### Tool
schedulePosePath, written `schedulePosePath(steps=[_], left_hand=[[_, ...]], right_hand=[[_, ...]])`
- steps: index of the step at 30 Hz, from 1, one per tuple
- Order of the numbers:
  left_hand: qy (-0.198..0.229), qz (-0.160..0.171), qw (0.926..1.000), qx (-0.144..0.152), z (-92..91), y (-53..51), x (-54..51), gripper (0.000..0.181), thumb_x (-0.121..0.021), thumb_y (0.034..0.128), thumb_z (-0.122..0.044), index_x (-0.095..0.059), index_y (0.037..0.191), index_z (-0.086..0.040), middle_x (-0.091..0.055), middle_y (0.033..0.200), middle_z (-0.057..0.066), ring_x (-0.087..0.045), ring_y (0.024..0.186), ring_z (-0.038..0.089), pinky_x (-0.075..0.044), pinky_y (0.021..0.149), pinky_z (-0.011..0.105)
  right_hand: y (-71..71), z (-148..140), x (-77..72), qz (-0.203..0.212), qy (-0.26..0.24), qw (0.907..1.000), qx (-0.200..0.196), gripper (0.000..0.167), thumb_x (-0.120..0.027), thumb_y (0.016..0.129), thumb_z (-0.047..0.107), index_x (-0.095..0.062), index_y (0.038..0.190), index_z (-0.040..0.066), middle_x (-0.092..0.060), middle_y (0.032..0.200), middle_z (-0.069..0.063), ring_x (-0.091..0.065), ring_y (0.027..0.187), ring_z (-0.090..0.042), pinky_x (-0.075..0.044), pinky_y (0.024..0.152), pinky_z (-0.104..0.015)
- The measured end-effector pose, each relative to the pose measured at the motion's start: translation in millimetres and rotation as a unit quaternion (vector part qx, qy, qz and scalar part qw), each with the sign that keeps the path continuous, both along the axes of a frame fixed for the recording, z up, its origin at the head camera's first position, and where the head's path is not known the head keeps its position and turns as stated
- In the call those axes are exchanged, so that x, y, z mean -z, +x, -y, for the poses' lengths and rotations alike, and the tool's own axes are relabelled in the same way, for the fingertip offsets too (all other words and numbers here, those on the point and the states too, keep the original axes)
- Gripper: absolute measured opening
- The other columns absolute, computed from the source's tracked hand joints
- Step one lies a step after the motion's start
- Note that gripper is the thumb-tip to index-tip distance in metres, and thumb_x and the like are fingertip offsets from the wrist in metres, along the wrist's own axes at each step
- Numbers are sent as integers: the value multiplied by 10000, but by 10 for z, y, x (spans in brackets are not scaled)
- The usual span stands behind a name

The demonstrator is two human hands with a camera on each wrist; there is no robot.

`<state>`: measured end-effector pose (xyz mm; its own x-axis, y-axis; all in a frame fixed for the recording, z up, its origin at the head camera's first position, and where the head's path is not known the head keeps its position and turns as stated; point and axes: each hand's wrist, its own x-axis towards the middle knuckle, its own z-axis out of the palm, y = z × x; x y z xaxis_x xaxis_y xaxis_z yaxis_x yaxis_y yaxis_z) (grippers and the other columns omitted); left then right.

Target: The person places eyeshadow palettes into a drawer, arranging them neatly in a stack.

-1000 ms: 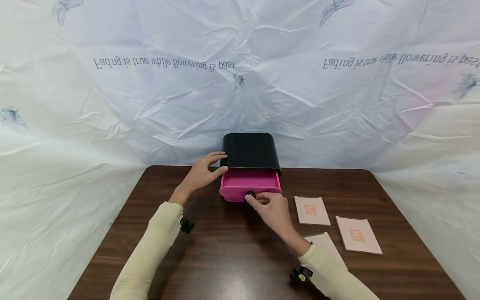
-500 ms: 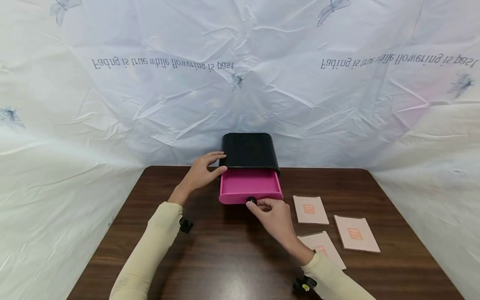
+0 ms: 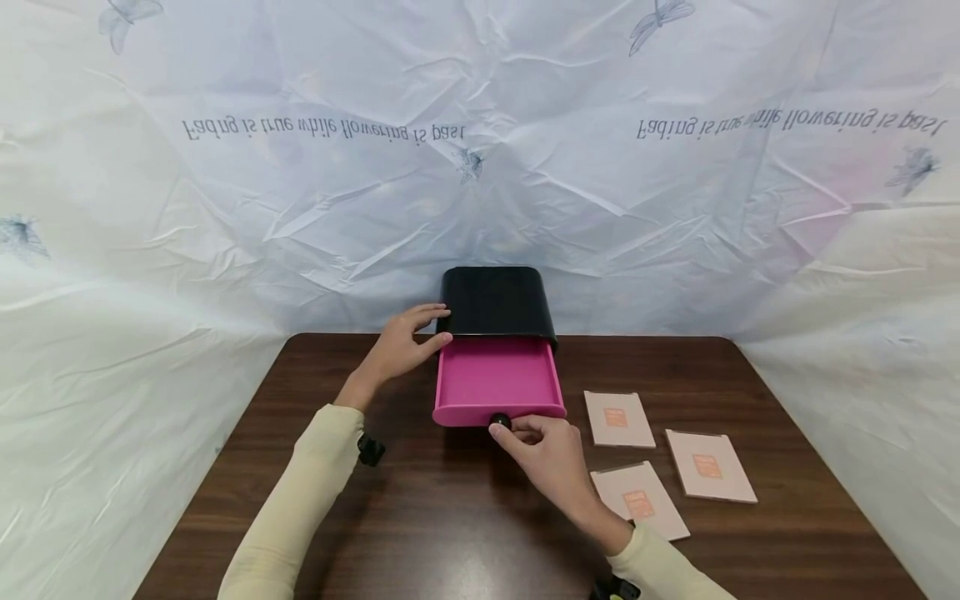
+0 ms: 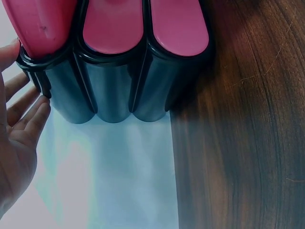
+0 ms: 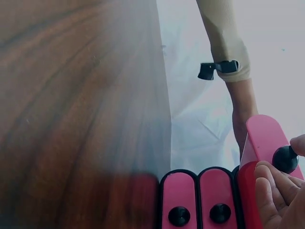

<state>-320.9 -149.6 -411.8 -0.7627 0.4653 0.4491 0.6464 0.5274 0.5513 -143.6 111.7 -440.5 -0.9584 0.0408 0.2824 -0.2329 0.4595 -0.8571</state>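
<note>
A small black cabinet (image 3: 495, 300) with pink drawers stands at the back of the table. Its top drawer (image 3: 498, 375) is pulled well out, and nothing lies on the visible drawer floor. My right hand (image 3: 551, 458) pinches that drawer's round black knob (image 5: 285, 160) between thumb and fingers. Against the cabinet's left side rests my left hand (image 3: 401, 346), fingers extended and thumb by the front edge. The left wrist view shows those fingers (image 4: 31, 112) touching the black side wall. Two lower drawers (image 5: 178, 198) are pushed in, as the right wrist view shows.
Three flat, pale pink square packs with orange labels lie on the dark wooden table (image 3: 450, 533), right of the cabinet: a back one (image 3: 618, 419), a right one (image 3: 711, 467) and a front one (image 3: 656, 510). A white printed sheet (image 3: 337, 208) hangs behind the table.
My right hand has drawn the top drawer further out towards me, so more of its pink floor shows. The left hand has stayed on the cabinet's side.
</note>
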Motion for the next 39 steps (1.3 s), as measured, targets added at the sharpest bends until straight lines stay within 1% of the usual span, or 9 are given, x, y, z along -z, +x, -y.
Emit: schedulePosePath(steps=[6,9,17,25,29,33,36,38,39], left_hand=[[-5,72,10000,-48,8,9,10,518,-669,995,-411,-615,1425,-127,-524,1510,70,-494,1397,271,-470,1104,469],[-5,80,10000,-48,8,7,11,515,-670,996,-409,-615,1425,-130,-523,1512,67,-493,1398,268,-469,1105,468],[-56,36,10000,-31,5,-9,13,542,-653,996,-452,-610,1430,-130,-520,1518,65,-488,1406,263,-476,1100,449],[-49,63,10000,-49,-2,-17,2,531,-661,995,-434,-614,1426,-127,-521,1516,55,-497,1396,258,-474,1102,447],[-87,57,9999,-37,-3,-13,-5,538,-659,996,-438,-611,1428,-122,-517,1519,69,-500,1393,279,-475,1099,464],[-75,67,9999,-26,-2,-14,-4,535,-660,997,-432,-612,1427,-118,-520,1516,75,-500,1392,284,-474,1099,467],[-47,87,9999,-20,1,-17,5,527,-665,997,-417,-614,1424,-112,-524,1512,79,-497,1396,281,-472,1102,465],[-43,89,10000,-7,1,-18,3,527,-664,998,-414,-613,1424,-110,-523,1512,83,-490,1402,280,-470,1105,462],[-44,87,10000,-2,1,-18,1,528,-664,998,-415,-613,1425,-108,-524,1512,85,-489,1404,281,-471,1104,462]], right_hand=[[93,26,30,88,-59,9998,-146,277,-836,823,493,-801,848,220,-734,744,148,-704,690,-20,-578,633,-236],[119,31,48,124,-61,9998,-151,275,-840,819,492,-799,847,221,-735,744,150,-709,693,-16,-579,630,-233],[136,14,136,37,32,10000,-63,251,-862,819,414,-800,841,172,-743,742,113,-703,680,-18,-584,631,-224],[145,-2,192,124,15,9999,-105,271,-863,818,414,-802,856,153,-752,763,96,-702,690,-16,-584,649,-219],[154,-20,202,164,-7,9997,-185,264,-870,812,408,-805,879,162,-755,776,105,-706,695,-19,-588,654,-222],[190,-61,196,214,163,9993,-250,268,-849,820,465,-798,900,215,-749,799,145,-700,697,-7,-583,644,-223],[243,-121,203,34,282,9989,-375,237,-832,840,466,-785,900,241,-736,794,168,-684,672,-5,-577,617,-225],[282,-180,207,-257,264,9979,-534,184,-836,854,409,-777,899,240,-731,787,170,-676,652,-12,-576,596,-228],[300,-216,208,-479,252,9964,-654,152,-839,861,366,-773,901,235,-730,786,164,-672,647,-15,-576,587,-227]])
